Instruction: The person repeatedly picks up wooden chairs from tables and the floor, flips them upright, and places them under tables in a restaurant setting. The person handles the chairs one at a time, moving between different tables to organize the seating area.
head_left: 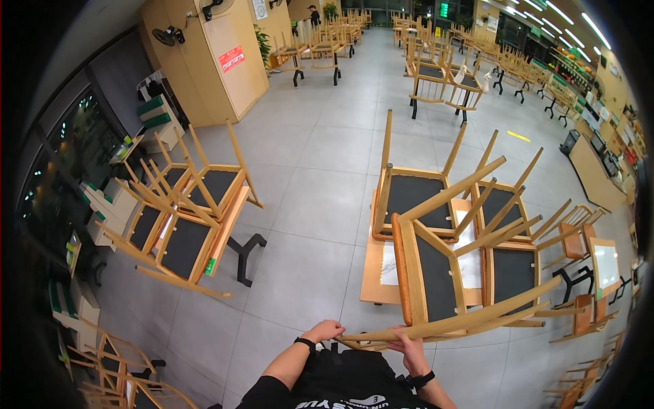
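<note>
A wooden chair [434, 276] with a black underside and an orange-brown seat edge is tipped upside down at the near left part of the right-hand table [381, 292]. Its backrest reaches toward my body. At the left end of that backrest my left hand [325, 331] is closed round the wood. Farther right along it, my right hand [409, 347] grips the backrest, fingers partly hidden by the wood. Other chairs lie upturned on this table: one at the far left [417, 199], one at the far right [501, 208], and one at the near right [514, 273].
To the left stands another table [231, 225] with several upturned chairs and a black leg frame [246, 255]. Grey tiled floor [306, 191] runs between the tables. A counter [591, 170] stands at the right, a wood-panelled pillar [204, 68] at the far left, a person [314, 16] far back.
</note>
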The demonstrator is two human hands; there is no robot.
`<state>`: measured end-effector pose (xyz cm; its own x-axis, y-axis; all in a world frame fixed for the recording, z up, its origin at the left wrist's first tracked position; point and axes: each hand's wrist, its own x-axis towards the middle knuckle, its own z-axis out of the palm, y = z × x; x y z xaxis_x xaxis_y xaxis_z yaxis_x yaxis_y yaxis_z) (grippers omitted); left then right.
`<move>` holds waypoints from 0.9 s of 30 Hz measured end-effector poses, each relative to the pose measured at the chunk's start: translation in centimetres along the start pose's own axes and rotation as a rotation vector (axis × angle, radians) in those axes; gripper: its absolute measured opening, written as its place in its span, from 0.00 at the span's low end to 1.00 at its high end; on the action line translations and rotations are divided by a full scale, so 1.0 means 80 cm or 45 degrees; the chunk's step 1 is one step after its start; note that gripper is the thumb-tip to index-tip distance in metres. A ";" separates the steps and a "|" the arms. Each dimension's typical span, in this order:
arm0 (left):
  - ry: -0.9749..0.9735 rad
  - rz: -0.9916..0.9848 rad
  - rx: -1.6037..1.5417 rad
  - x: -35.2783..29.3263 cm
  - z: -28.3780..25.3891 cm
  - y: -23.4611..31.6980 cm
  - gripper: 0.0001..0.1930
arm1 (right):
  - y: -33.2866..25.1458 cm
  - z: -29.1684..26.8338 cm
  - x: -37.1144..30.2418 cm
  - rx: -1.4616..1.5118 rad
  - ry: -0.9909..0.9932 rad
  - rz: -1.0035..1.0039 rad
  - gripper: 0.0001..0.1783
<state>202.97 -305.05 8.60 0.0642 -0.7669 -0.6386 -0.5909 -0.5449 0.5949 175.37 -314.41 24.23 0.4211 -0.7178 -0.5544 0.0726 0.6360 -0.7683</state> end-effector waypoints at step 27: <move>1.401 0.257 -0.411 -0.416 0.056 -0.281 0.12 | 0.214 0.330 -0.204 -0.013 -0.322 -0.345 0.06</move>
<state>210.51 -265.77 14.33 0.7492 -0.6435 0.1567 -0.4484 -0.3186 0.8351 193.63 -284.29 28.55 0.5981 -0.7663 -0.2345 0.2035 0.4282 -0.8805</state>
